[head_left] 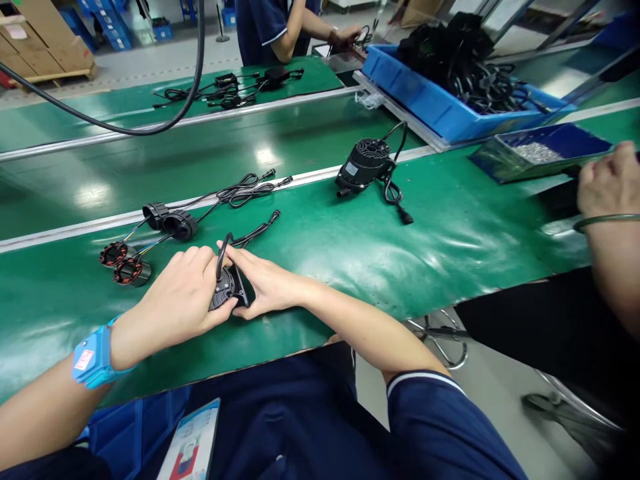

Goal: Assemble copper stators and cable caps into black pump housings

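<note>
Between my two hands is a black pump-like device with a ribbed, screwed cover and a cable rising from its top. My left hand, with a blue wristband above it, is closed around its left side. From the right, my right hand grips the dark housing, thumb near its lower edge. The palms and fingers hide much of the device. Just left of my hands lie two wound motor stators, joined by coloured wires to round black caps. Their black cables stretch toward the metal rail.
A finished-looking black pump with a plug stands right of centre. Beyond it sit a blue crate of black cabled parts and a tray of small screws. A co-worker's hand is at the right; another person works across the bench. A cable hangs above.
</note>
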Available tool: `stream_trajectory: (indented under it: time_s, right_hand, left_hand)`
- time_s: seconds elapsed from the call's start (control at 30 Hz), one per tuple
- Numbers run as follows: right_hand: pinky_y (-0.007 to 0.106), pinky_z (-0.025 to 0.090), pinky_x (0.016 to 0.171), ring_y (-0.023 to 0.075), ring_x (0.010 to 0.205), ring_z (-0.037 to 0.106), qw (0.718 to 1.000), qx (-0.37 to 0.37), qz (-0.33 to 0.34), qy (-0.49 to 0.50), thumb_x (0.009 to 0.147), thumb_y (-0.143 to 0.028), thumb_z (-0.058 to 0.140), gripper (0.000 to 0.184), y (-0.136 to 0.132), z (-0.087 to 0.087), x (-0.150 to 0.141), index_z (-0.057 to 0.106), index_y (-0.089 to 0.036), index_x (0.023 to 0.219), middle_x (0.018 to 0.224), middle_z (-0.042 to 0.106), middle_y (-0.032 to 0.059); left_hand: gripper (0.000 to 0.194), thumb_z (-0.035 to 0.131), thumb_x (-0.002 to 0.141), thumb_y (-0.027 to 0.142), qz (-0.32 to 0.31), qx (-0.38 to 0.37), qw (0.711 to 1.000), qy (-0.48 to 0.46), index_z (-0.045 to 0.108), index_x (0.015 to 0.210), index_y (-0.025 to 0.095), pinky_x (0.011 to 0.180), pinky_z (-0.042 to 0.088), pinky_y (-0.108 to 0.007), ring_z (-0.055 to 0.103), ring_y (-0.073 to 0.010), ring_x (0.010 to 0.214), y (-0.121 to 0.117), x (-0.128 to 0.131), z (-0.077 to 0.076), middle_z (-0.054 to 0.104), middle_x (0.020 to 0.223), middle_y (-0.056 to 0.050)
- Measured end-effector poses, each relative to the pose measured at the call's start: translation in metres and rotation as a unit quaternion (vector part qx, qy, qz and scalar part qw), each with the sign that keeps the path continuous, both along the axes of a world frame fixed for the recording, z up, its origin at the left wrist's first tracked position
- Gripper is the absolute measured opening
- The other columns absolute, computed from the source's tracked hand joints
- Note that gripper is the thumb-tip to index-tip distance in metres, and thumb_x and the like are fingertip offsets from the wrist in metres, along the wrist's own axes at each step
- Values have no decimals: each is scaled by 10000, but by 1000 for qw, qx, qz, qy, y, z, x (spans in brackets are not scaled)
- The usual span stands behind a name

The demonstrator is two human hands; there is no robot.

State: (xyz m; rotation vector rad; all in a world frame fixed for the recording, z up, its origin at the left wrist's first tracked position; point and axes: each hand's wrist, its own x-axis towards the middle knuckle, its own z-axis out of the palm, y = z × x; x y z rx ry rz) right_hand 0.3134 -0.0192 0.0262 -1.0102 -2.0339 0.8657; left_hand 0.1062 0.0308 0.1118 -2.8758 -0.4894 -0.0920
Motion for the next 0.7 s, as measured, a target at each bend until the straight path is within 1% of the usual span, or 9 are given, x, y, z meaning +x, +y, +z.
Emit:
stream_trajectory:
  time_s: [0.1,0.2,0.27,0.4,0.47,0.53,0.57,0.63,0.7]
  right_hand:
    - [464,418,1187,321,1438,419,1000,-1,14,2,722,-276,821,1235,1,1,2,19,-196,1657,1530,423,181]
    - [481,385,1212,338,1477,372,1000,13,23,-8,707,-252,818,1229,2,2,4,35,-171,1651,1571,378,208]
    - [496,389,1206,353,1471,376,1000,16,2,-9,701,-275,823,1226,1,0,2,52,-144,1646,1581,355,232]
    - [505,449,1151,347,1408,446,999,4,-52,9,704,-295,820,1223,-4,-5,-8,56,-165,1651,1520,423,218]
    - [511,431,1166,357,1435,423,999,-4,-47,13,698,-322,847,1252,-4,-4,-9,60,-147,1655,1544,403,233]
    - [509,396,1193,365,1480,381,999,-13,-14,30,685,-436,895,1271,-1,-1,-1,125,-148,1655,1595,367,229]
    - [499,403,1186,354,1473,404,998,-20,5,54,709,-522,881,1210,3,1,6,200,-164,1642,1587,401,210]
    - [464,458,1126,298,1366,540,993,-22,-5,116,864,-638,723,888,14,3,24,393,-191,1557,1463,561,160]
    - [448,465,1099,258,1283,597,990,1,-92,109,974,-582,616,668,30,1,43,474,-188,1494,1364,633,138]
  left_hand:
    - [472,517,964,494,6,-15,1000,-20,599,1123,57,678,492,-459,517,-303,810,2,2,-1,550,915,-145]
    - [487,518,971,508,-65,-83,994,-30,576,1152,60,719,510,-448,530,-303,860,12,3,2,569,975,-169]
    - [494,541,964,524,-93,-132,987,-24,574,1182,82,749,517,-430,540,-290,887,20,3,2,569,999,-154]
    - [466,528,961,533,-51,-129,989,-56,604,1164,121,726,500,-445,522,-278,827,23,2,-5,540,923,-108]
    - [453,545,954,512,-40,-129,986,-99,581,1186,125,737,506,-458,538,-278,830,20,-1,-12,551,925,-105]
    - [492,619,926,511,-36,-157,975,-156,527,1241,145,821,536,-479,593,-296,941,16,-6,-22,594,1027,-127]
    - [528,673,899,520,-29,-175,964,-196,501,1250,164,875,546,-488,612,-308,1025,14,-9,-28,606,1104,-142]
    - [574,772,836,535,-2,-224,930,-291,468,1196,208,959,556,-504,621,-327,1175,11,-14,-42,595,1243,-160]
    - [596,810,799,577,23,-285,880,-379,432,1105,234,996,561,-532,634,-335,1230,9,-18,-58,565,1325,-176]
